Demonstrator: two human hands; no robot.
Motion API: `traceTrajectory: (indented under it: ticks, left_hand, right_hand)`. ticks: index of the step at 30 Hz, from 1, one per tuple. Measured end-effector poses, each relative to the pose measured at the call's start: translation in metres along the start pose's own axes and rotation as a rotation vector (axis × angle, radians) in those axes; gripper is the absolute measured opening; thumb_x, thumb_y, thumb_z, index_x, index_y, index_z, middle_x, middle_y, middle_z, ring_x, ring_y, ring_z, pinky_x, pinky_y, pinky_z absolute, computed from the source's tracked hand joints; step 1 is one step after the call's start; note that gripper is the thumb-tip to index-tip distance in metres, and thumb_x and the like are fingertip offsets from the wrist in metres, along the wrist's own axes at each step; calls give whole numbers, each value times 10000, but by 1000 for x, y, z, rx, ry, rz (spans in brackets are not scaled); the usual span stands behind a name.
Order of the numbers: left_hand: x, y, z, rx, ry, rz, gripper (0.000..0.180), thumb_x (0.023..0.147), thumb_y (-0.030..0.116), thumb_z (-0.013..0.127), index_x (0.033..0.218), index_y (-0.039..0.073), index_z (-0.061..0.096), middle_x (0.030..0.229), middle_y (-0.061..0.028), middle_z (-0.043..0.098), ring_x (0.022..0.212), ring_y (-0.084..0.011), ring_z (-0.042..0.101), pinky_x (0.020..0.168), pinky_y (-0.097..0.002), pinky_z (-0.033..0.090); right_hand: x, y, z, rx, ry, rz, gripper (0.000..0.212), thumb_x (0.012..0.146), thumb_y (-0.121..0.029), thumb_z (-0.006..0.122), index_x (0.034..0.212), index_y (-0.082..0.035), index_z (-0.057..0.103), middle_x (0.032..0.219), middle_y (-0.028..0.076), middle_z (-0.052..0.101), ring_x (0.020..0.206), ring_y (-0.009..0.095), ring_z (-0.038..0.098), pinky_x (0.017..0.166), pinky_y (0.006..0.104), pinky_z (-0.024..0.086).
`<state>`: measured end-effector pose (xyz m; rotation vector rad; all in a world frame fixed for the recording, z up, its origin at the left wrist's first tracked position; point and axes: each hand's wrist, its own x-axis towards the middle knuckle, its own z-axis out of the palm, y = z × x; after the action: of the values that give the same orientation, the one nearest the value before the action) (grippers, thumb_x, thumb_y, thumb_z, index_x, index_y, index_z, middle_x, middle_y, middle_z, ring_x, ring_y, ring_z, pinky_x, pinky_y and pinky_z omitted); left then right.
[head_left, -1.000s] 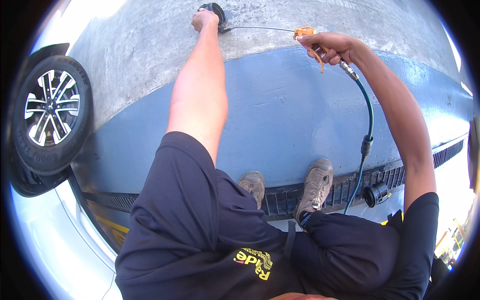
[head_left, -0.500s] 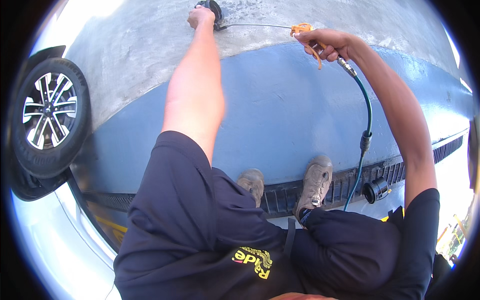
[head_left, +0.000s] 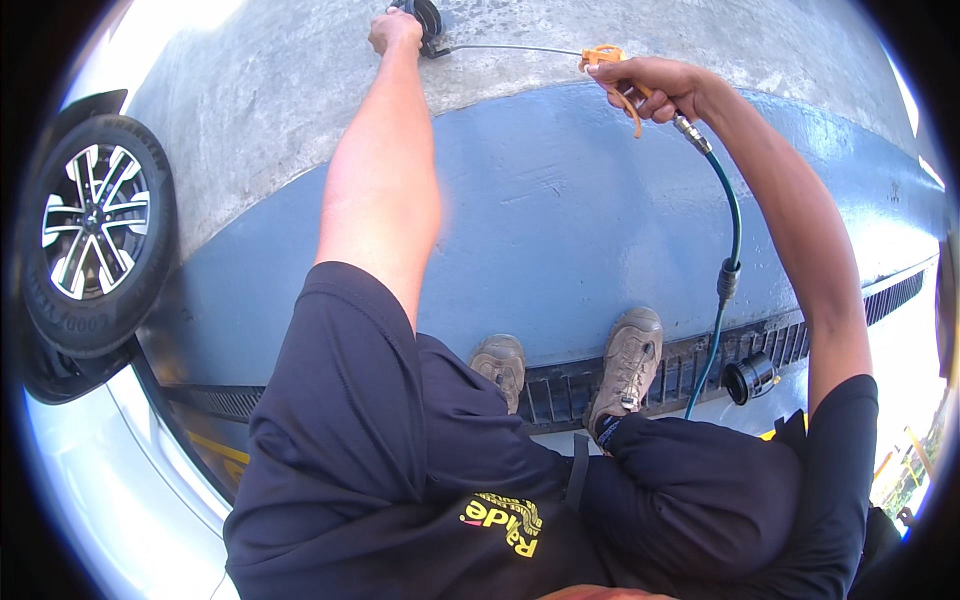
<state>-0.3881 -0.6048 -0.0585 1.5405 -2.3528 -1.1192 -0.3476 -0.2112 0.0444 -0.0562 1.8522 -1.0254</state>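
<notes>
Right hand (head_left: 650,88), air gun (head_left: 603,55), long tube (head_left: 510,47) leftward

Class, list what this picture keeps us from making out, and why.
All in the head view:
How the left hand grips the round black part: mostly hidden by the hand's back.
Whether the thin tube touches that part: too small.
The green hose's far end: hidden behind the trouser leg.
The pale vehicle's rest: cut off by the fisheye rim.
</notes>
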Motion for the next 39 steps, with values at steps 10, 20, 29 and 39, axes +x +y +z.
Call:
traceTrajectory:
  ticks: [10,20,29,39]
  left_hand:
    - [3,-1,-1,3,16,6,602,1105,457,480,965,-70,736,778,-201,770,731,-289,789,734,-403,646]
    - [4,-2,1,45,-20,47,581,1105,442,495,1000,-81,725,808,-217,771,725,-295,787,703,-407,643]
    - [-7,1,1,-72,1,-12,562,1100,433,514,1014,-83,720,820,-221,771,704,-290,784,665,-405,642]
    - [3,-3,0,-18,2,10,571,1099,442,516,990,-78,726,803,-219,768,691,-285,781,662,-395,645]
  right_hand:
    - [0,-3,0,8,-26,-7,438,970,-435,734,860,-37,586,703,45,652,380,-51,450,303,76,357]
    - [3,3,-3,24,-21,1,473,953,-464,756,882,-19,610,726,51,663,380,-54,449,296,81,350]
    - [4,8,-3,33,-6,-5,491,949,-476,759,884,-10,618,721,51,663,384,-51,456,305,79,358]
    - [4,5,0,6,-5,-23,510,948,-489,755,875,-4,617,735,49,662,386,-52,454,304,75,356]
